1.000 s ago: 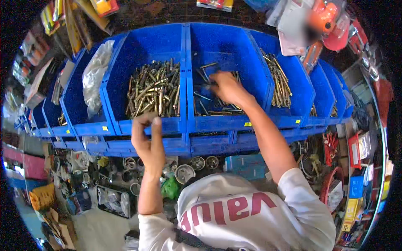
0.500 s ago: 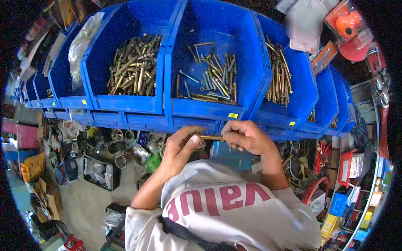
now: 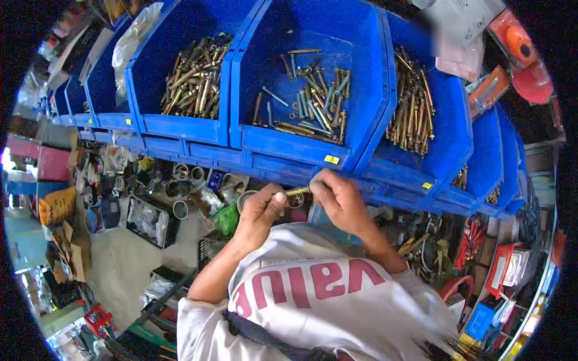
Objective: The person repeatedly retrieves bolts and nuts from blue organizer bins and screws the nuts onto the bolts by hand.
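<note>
A brass-coloured bolt [image 3: 297, 192] lies roughly level between my two hands, in front of my chest. My left hand [image 3: 262, 210] pinches one end of it between thumb and fingers. Closed around the other end is my right hand [image 3: 338, 201], whose fingers hide that tip. Just beyond the hands, a blue bin [image 3: 289, 138] holds scattered bolts [image 3: 319, 99], some gold and some greyish. To its left, another blue bin [image 3: 180, 127] carries a thick heap of bolts [image 3: 198, 78].
A bin to the right holds long bolts [image 3: 412, 108]. A clear plastic bag [image 3: 129, 48] hangs in a left bin. Below on the floor are a black crate [image 3: 149, 221] and a green bag [image 3: 227, 220]. Boxes line a shelf [image 3: 518, 325] at right.
My right hand has turned, with its fingers curled further over its end of the bolt. The left hand keeps its pinch. The view has tilted slightly.
</note>
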A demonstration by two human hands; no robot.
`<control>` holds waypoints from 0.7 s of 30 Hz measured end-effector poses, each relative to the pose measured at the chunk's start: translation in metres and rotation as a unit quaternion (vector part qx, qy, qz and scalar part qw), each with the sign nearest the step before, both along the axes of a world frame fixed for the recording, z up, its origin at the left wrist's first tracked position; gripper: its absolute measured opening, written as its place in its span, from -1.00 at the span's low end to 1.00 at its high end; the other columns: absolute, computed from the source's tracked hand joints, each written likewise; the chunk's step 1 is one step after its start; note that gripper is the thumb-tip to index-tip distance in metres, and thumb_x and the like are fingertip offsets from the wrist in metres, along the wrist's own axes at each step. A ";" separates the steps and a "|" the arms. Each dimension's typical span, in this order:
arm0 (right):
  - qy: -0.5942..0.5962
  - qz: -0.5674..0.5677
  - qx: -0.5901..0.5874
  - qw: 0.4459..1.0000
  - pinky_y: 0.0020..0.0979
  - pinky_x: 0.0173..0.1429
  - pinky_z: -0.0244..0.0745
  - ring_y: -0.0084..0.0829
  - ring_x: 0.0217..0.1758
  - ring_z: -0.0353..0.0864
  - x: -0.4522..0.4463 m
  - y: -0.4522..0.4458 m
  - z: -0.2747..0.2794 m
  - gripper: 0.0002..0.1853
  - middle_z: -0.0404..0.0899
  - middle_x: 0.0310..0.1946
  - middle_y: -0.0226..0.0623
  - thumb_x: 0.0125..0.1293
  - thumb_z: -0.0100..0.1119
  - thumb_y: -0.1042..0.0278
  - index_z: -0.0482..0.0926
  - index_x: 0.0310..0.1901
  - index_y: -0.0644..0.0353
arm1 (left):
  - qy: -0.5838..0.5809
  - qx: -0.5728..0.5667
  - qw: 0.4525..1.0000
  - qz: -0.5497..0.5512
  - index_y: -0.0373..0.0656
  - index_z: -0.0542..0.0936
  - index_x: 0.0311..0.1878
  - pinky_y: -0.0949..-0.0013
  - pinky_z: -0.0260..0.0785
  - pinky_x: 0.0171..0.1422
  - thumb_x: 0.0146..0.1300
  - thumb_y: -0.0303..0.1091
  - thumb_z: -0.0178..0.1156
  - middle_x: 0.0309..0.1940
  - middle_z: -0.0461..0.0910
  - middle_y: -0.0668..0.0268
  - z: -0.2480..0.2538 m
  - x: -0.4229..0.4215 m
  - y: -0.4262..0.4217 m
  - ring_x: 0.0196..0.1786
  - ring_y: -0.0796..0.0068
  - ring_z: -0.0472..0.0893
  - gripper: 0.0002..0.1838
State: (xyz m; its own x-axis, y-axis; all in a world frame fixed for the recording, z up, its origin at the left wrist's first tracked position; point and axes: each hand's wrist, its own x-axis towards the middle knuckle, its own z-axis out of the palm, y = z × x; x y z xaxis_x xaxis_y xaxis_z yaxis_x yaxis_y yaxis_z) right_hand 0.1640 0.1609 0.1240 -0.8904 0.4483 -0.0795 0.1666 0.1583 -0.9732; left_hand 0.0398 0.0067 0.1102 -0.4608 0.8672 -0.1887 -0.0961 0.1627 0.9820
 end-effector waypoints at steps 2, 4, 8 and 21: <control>-0.013 0.028 0.194 0.980 -0.32 -0.45 0.36 -0.21 -0.53 0.53 0.000 0.001 -0.008 -0.86 0.47 -0.51 -0.13 0.33 0.04 0.38 0.41 -0.30 0.27 | 0.072 0.013 0.997 0.017 -0.19 0.42 -0.35 0.54 0.14 -0.36 0.42 -0.19 -0.07 -0.54 0.31 0.46 0.005 0.005 -0.003 -0.43 0.67 0.25 -0.71; 0.001 0.021 0.151 0.988 -0.23 -0.44 0.32 -0.03 -0.50 0.50 -0.002 -0.003 -0.004 -0.81 0.44 -0.51 -0.02 0.34 0.02 0.32 0.39 -0.34 0.28 | 0.072 0.028 0.997 0.020 -0.22 0.42 -0.34 0.52 0.15 -0.36 0.40 -0.20 -0.04 -0.54 0.31 0.46 -0.002 0.005 -0.008 -0.44 0.66 0.25 -0.72; 0.076 0.022 0.137 0.987 -0.37 -0.41 0.30 -0.42 -0.57 0.38 -0.003 -0.007 -0.010 -0.74 0.37 -0.65 -0.28 0.38 -0.06 0.30 0.42 -0.42 0.28 | 0.071 -0.001 0.997 0.029 -0.25 0.46 -0.27 0.49 0.19 -0.37 0.38 -0.22 0.00 -0.53 0.36 0.42 -0.007 0.013 -0.019 -0.45 0.63 0.29 -0.74; 0.037 0.103 0.141 0.984 -0.25 -0.36 0.38 -0.10 -0.45 0.55 -0.002 0.006 0.009 -0.75 0.51 -0.51 -0.05 0.26 0.12 0.24 0.48 -0.40 0.29 | 0.091 0.056 0.949 0.298 -0.09 0.40 -0.44 0.53 0.06 -0.45 0.40 -0.09 -0.07 -0.61 0.30 0.49 0.036 -0.049 -0.028 -0.55 0.67 0.24 -0.66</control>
